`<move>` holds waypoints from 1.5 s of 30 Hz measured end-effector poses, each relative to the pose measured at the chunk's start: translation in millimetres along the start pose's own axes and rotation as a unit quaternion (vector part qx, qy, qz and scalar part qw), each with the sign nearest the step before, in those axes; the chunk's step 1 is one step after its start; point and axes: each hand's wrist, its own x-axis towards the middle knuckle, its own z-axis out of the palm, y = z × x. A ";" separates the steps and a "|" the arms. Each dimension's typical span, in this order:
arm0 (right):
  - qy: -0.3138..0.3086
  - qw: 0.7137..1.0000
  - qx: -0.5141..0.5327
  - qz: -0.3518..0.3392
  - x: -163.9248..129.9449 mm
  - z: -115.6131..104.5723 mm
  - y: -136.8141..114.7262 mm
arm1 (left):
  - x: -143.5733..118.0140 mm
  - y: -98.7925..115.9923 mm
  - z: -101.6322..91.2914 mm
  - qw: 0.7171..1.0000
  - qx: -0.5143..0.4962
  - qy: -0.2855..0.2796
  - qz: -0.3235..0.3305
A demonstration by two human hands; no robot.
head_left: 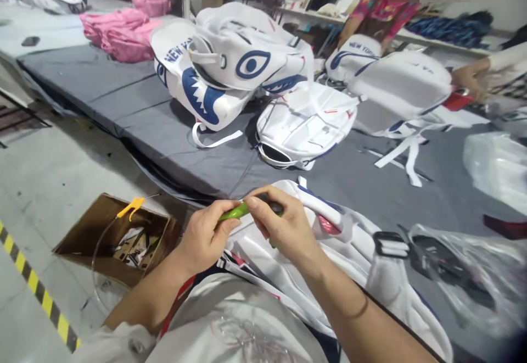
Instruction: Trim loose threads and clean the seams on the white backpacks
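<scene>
Head view: the left hand [206, 236] and right hand [284, 225] both pinch a slim green tool [234, 212], fingers closed around it, just above a white backpack [329, 242] at the near edge of the grey worktop [135, 116]. Further white bags [230, 72] crowd the middle; bare worktop lies left. A cardboard box [115, 236] sits on the floor.

A slim green tool [234, 212] lies level above the white backpack [354, 253].

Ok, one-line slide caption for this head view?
Both hands, left and right, grip a slim green-handled tool over a white fabric backpack on the grey table.
</scene>
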 end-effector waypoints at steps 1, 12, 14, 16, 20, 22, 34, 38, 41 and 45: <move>0.010 1.000 0.004 0.002 -8.2 -10.5 -0.6 | -1.7 6.0 2.8 0.999 -0.011 -0.032 -0.014; 0.215 0.966 0.133 -0.051 -89.8 -103.2 -26.9 | -22.8 9.1 18.9 0.960 -0.257 -0.071 -0.085; 0.199 0.967 0.150 -0.046 -97.7 -97.9 -21.0 | -20.5 13.7 28.9 0.964 -0.246 -0.080 -0.064; 0.188 0.971 0.145 -0.035 -103.1 -96.6 -14.3 | -18.6 17.6 37.4 0.963 -0.243 -0.093 -0.069; 0.176 0.974 0.139 -0.024 -109.7 -103.0 0.4 | -16.7 23.8 50.5 0.949 -0.273 -0.121 -0.101; 0.172 0.976 0.128 -0.030 -111.0 -106.0 9.4 | -16.1 26.5 56.5 0.939 -0.293 -0.132 -0.121; 0.130 0.989 0.049 -0.056 -110.5 -97.9 32.3 | -14.9 28.7 85.6 0.853 -0.425 -0.198 -0.232; 0.143 0.983 0.114 -0.023 -109.0 -99.6 37.3 | -13.9 30.4 91.4 0.842 -0.432 -0.205 -0.251; 0.152 0.976 0.153 -0.028 -108.7 -101.8 39.5 | -13.8 32.2 94.6 0.837 -0.425 -0.226 -0.259; 0.160 0.965 0.205 -0.019 -109.5 -102.9 38.1 | -14.7 34.6 98.4 0.829 -0.419 -0.255 -0.268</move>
